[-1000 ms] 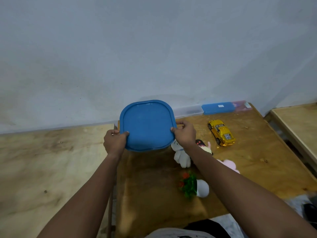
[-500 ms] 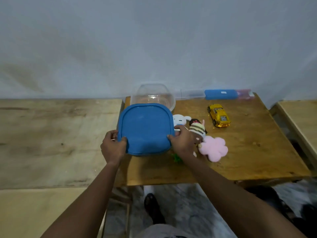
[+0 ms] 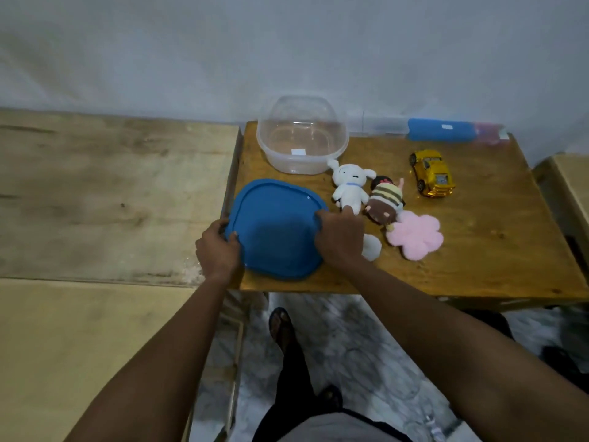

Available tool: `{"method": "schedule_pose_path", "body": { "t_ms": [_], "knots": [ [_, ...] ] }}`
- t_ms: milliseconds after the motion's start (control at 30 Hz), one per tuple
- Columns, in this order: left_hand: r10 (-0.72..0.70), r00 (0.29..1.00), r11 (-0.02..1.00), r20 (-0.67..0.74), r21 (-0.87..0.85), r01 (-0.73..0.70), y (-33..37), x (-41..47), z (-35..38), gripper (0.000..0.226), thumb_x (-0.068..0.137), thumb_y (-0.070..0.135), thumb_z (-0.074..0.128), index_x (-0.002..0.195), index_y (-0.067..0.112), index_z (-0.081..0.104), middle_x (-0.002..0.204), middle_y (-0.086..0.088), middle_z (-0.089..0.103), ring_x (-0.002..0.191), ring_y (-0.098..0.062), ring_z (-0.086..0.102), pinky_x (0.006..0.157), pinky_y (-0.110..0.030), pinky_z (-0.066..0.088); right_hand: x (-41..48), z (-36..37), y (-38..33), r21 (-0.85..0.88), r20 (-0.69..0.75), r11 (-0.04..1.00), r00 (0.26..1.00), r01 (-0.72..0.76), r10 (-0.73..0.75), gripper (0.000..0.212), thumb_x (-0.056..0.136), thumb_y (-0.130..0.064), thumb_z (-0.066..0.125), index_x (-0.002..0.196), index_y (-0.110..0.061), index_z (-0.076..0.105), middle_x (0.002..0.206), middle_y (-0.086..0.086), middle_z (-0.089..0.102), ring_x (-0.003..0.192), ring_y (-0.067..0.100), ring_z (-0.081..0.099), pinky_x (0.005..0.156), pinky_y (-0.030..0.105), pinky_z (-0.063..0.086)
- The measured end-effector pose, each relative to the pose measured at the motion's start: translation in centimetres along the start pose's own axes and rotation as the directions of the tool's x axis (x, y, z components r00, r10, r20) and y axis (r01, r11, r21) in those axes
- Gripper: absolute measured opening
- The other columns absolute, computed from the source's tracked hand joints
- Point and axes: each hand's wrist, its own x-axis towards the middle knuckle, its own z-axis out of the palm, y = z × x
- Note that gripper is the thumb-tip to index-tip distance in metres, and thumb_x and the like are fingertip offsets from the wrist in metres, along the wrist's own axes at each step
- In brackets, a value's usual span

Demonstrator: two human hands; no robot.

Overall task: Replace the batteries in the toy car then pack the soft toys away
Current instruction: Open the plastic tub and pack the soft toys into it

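My left hand and my right hand grip opposite edges of a blue lid, which lies low over the near left part of the wooden table. Behind it stands an open clear plastic container, empty. To the right lie a white plush dog, a striped brown plush doll and a pink flower plush. A small white item shows partly behind my right wrist. The yellow toy car sits at the back right.
A long clear case with a blue lid lies against the wall at the table's back edge. A pale wooden surface adjoins the table on the left, another on the right. My legs and sandalled feet stand below the table's front edge.
The lid came off the container and moved down and toward me, from upright in front of the container to nearly flat over the table. The view tilted downward.
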Motion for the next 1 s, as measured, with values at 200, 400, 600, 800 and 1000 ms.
{"method": "schedule_pose_path", "body": {
  "t_ms": [200,400,600,800,1000],
  "knots": [
    [-0.112,0.994,0.994,-0.014,0.008,0.112,0.0,0.5,2.1,0.041,0.088,0.006,0.058,0.127,0.012,0.068,0.116,-0.016,0.072,0.108,-0.039,0.064,0.097,-0.047,0.05,-0.2,1.1,0.1,-0.052,0.197,0.99,0.973,0.129,-0.116,0.018,0.091,-0.033,0.052,0.087,-0.027,0.068,0.088,-0.002,0.068,0.128,0.028,0.039,0.095,0.043,0.024],
    [-0.169,0.981,0.985,-0.1,0.02,0.172,0.5,-0.4,3.2,0.039,0.089,0.005,0.054,0.124,0.012,0.07,0.11,-0.016,0.073,0.101,-0.038,0.065,0.088,-0.044,0.052,-0.2,2.3,1.3,-0.143,0.187,0.953,0.953,0.266,-0.237,0.026,0.094,-0.04,0.049,0.09,-0.026,0.07,0.093,-0.009,0.069,0.136,0.031,0.033,0.1,0.048,0.017],
    [-0.098,0.991,0.974,-0.095,0.196,0.115,-0.2,-0.9,3.5,0.037,0.089,0.011,0.055,0.123,0.018,0.069,0.106,-0.012,0.073,0.105,-0.038,0.056,0.085,-0.048,0.048,-0.1,2.3,1.6,-0.217,0.242,0.915,0.927,0.339,-0.286,0.029,0.096,-0.034,0.046,0.109,-0.02,0.068,0.108,-0.003,0.067,0.141,0.035,0.029,0.109,0.053,0.006],
    [-0.066,0.998,0.973,-0.013,0.22,0.067,1.0,-1.8,3.0,0.055,0.08,0.022,0.06,0.135,0.016,0.057,0.131,-0.013,0.059,0.12,-0.038,0.052,0.098,-0.055,0.042,-0.8,1.1,2.7,-0.087,0.126,0.964,0.963,0.251,-0.239,0.03,0.092,-0.044,0.047,0.108,-0.026,0.064,0.114,-0.003,0.063,0.129,0.028,0.042,0.103,0.053,0.023],
    [0.088,0.994,0.971,0.07,0.215,-0.101,4.1,-4.5,3.3,0.05,0.08,0.024,0.062,0.129,0.02,0.062,0.134,-0.009,0.058,0.124,-0.033,0.052,0.1,-0.053,0.047,-3.6,-0.6,5.7,0.048,-0.147,0.984,0.976,0.171,-0.162,0.035,0.085,-0.039,0.056,0.112,-0.02,0.068,0.114,0.003,0.069,0.106,0.029,0.057,0.081,0.041,0.036]
  ]
}}
